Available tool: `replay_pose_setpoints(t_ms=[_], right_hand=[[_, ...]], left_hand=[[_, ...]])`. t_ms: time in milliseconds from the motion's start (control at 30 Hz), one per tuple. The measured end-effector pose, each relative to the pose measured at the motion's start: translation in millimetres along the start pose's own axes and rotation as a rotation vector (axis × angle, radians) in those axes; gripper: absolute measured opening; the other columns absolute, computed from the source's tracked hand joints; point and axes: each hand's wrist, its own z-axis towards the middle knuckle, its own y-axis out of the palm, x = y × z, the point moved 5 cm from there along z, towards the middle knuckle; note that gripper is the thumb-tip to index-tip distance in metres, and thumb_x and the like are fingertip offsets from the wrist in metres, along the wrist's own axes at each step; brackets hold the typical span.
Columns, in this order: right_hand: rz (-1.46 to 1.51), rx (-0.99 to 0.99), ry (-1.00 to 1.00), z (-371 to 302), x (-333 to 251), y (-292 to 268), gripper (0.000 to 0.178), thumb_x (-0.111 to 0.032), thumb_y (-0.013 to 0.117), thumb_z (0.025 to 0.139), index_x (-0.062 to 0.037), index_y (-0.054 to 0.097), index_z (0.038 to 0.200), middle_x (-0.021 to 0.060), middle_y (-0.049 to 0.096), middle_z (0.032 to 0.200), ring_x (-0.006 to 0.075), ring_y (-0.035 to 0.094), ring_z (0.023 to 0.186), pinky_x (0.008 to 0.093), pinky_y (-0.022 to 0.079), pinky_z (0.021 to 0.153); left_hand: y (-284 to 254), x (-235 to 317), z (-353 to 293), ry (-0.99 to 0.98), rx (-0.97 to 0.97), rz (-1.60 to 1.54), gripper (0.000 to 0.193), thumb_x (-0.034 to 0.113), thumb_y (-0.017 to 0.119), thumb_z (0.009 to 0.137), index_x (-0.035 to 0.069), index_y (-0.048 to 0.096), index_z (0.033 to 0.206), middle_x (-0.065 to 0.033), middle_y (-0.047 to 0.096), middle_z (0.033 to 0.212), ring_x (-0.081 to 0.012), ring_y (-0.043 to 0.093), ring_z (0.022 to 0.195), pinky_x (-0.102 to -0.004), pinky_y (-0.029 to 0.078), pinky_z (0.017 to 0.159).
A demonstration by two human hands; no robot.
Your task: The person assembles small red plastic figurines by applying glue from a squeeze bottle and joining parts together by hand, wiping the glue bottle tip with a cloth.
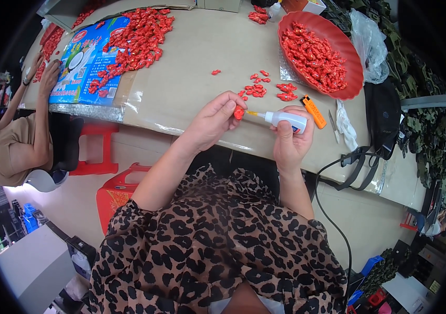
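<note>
Between its thumb and fingers my left hand pinches a small shiny red piece, shaped like a little gourd or bead. My right hand is wrapped round a white squeeze bottle, held nearly level. Its yellowish nozzle tip points left and reaches to the red piece; whether they touch is hard to tell. Just beyond my hands, loose red pieces lie in a small group, with larger red clusters beside them. An orange utility knife rests right next to my right hand.
A red scalloped bowl full of red pieces stands at the far right. Tweezers, a white tissue and a black bag lie right. At left, a blue printed sheet bears a red heap; a co-worker's hands are there.
</note>
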Motion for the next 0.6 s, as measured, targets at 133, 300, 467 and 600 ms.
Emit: replay_pose_setpoints(t_ms=[133, 300, 467, 600], right_hand=[[-0.002, 0.009, 0.020, -1.6, 0.4, 0.0, 0.024, -0.012, 0.058, 0.078, -0.0007, 0.040, 0.089, 0.0074, 0.044, 0.087, 0.0098, 0.047, 0.067, 0.0200, 0.040, 0.059], [-0.007, 0.014, 0.029, -3.0, 0.2, 0.9, 0.024, -0.012, 0.058, 0.078, -0.0007, 0.040, 0.089, 0.0072, 0.044, 0.087, 0.0096, 0.047, 0.067, 0.0200, 0.041, 0.059], [-0.002, 0.028, 0.027, -3.9, 1.8, -0.3, 0.023, -0.011, 0.058, 0.078, -0.0011, 0.040, 0.089, 0.0071, 0.044, 0.087, 0.0092, 0.046, 0.068, 0.0199, 0.040, 0.059], [0.002, 0.028, 0.033, -3.5, 2.8, -0.3, 0.023, -0.010, 0.058, 0.078, -0.0012, 0.040, 0.089, 0.0070, 0.044, 0.086, 0.0090, 0.046, 0.068, 0.0197, 0.040, 0.059]], left_hand=[[-0.1, 0.9, 0.1, 0.018, 0.057, -0.008, 0.018, 0.019, 0.036, 0.089, 0.003, 0.046, 0.090, -0.0010, 0.042, 0.070, -0.0091, 0.037, 0.063, -0.0209, 0.032, 0.059], [0.4, 1.4, -0.1, 0.030, 0.054, -0.021, 0.017, 0.018, 0.037, 0.088, 0.004, 0.045, 0.091, -0.0010, 0.043, 0.072, -0.0088, 0.038, 0.065, -0.0209, 0.032, 0.060], [0.6, 1.4, -0.4, 0.047, 0.055, -0.028, 0.017, 0.019, 0.039, 0.088, 0.004, 0.045, 0.092, -0.0013, 0.045, 0.075, -0.0083, 0.039, 0.067, -0.0212, 0.033, 0.061], [-1.2, 0.7, -0.5, 0.060, 0.061, -0.025, 0.017, 0.020, 0.040, 0.087, 0.004, 0.045, 0.093, -0.0017, 0.046, 0.077, -0.0082, 0.040, 0.068, -0.0210, 0.033, 0.061]])
